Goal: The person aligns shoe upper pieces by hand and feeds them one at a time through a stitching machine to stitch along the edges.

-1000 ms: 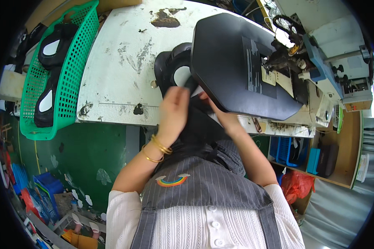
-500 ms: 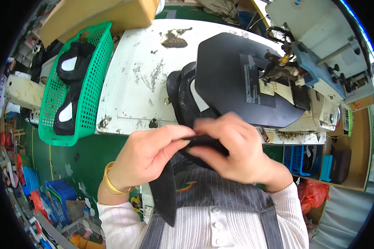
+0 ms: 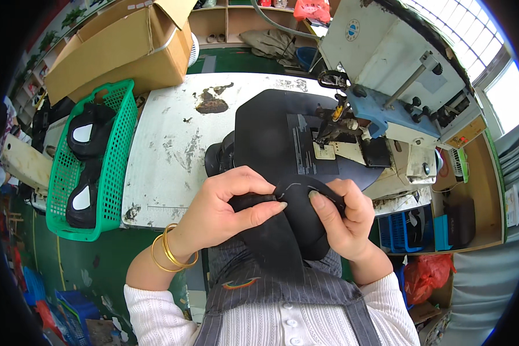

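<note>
In front of my apron I hold a black shoe upper (image 3: 304, 216), with a short pale line along its top edge and a dark flap hanging below. My left hand (image 3: 222, 202) pinches its left part between thumb and fingers. The right hand (image 3: 347, 216) grips the opposite edge, thumb on the face of the upper and fingers curled behind. Just beyond my hands lies the black work plate (image 3: 262, 130) of a sewing machine (image 3: 380, 112). More black shoe pieces (image 3: 216, 158) lie at the plate's left edge, partly covered by it.
A green basket (image 3: 116, 167) with black shoe uppers (image 3: 83, 199) stands left of the worn white table (image 3: 161, 138). Behind it sits an open cardboard box (image 3: 118, 52). At the right are a shelf with a blue basket (image 3: 398, 233) and a red plastic bag (image 3: 427, 279).
My hands have moved slightly apart, and the right one has shifted right. The upper is turned so its rounded face and pale line show. The view has tilted up, showing more of the machine.
</note>
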A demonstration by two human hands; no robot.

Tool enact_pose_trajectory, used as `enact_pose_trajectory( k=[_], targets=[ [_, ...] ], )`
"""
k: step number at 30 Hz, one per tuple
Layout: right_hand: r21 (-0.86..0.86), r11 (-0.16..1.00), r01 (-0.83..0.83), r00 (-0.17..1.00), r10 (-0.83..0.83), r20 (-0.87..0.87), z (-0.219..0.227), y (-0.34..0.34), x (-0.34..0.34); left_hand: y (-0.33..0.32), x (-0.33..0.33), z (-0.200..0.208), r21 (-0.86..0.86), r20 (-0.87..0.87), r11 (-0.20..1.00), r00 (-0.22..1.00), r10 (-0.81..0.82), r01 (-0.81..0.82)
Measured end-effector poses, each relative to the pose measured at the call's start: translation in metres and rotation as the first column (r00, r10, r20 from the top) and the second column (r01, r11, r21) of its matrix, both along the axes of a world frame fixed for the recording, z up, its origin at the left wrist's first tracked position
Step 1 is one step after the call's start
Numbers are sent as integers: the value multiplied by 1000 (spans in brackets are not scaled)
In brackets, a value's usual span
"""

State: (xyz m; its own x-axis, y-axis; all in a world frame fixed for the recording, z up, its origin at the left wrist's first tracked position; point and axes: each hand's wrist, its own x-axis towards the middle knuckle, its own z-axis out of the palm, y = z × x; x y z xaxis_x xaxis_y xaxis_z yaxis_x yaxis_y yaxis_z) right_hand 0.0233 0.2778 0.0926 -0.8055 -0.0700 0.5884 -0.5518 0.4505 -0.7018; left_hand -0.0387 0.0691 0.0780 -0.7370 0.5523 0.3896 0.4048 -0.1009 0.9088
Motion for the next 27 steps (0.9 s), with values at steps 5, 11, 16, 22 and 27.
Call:
enact_pose_trajectory(
  k=[5,11,16,22,27],
  targets=[
    [-43,998,-43,999,43,0,2,4,-12,-7,-7,5,-26,47,999,998,-46,47],
    [336,939,80,813,134,-567,52,1,-58,-3,-24,56,-9,-779,862,544,311,-507],
    [463,845,268,887,-29,-460,-9,5,-59,8,-48,16,-108,-948,778,300,106,-618],
    [500,827,258,958,-154,-241,-41,4,-49,24,-53,-9,-393,-873,710,479,-89,-584],
    [532,780,330,943,-249,-220,-43,8,-62,37,-81,-8,-451,-862,675,482,-158,-584]
  ],
)
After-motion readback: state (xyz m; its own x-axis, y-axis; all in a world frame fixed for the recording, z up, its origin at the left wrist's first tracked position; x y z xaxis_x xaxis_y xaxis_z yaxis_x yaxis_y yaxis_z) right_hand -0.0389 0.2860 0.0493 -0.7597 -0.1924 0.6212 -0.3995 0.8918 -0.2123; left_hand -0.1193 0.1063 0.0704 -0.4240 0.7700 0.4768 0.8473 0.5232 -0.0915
